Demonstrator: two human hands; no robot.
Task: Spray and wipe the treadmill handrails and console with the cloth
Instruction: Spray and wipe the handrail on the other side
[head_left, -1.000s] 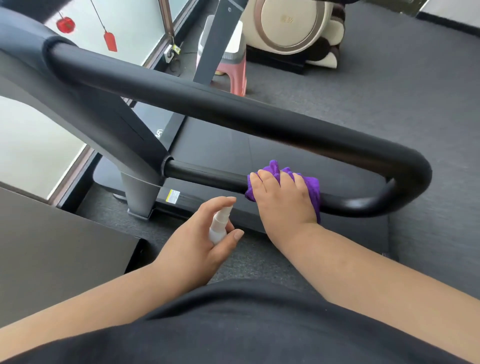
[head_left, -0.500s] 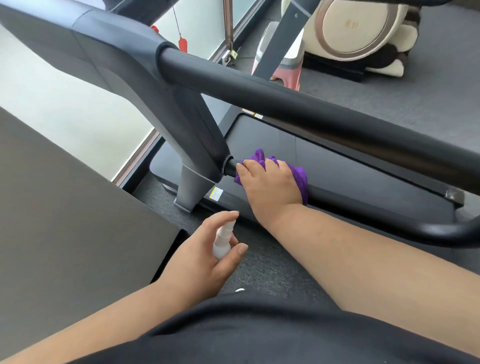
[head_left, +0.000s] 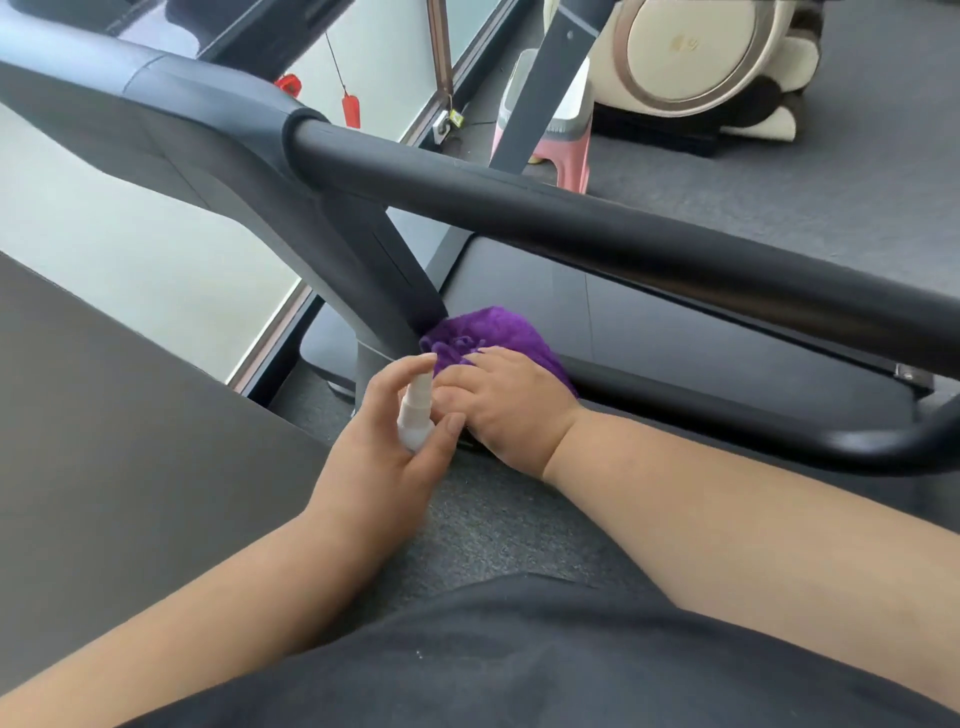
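A thick black padded handrail (head_left: 597, 228) crosses the view from the grey console upright (head_left: 218, 150) down to the right. Below it runs a thinner black lower bar (head_left: 727, 415), curving up at the far right. My right hand (head_left: 511, 402) holds a bunched purple cloth (head_left: 493, 332) around that bar's left end, right where it meets the upright. My left hand (head_left: 395, 447) grips a small white spray bottle (head_left: 415, 415), forefinger on its top, just left of my right hand.
The treadmill deck (head_left: 675, 332) lies beyond the lower bar. A dark flat panel (head_left: 119, 441) fills the left. A window (head_left: 104, 234) is at far left. A pink stool (head_left: 561, 130) and a beige machine (head_left: 701, 57) stand on the grey carpet behind.
My right hand slid the purple cloth left along the lower bar to the joint with the upright. My left hand with the bottle stayed close beside it.
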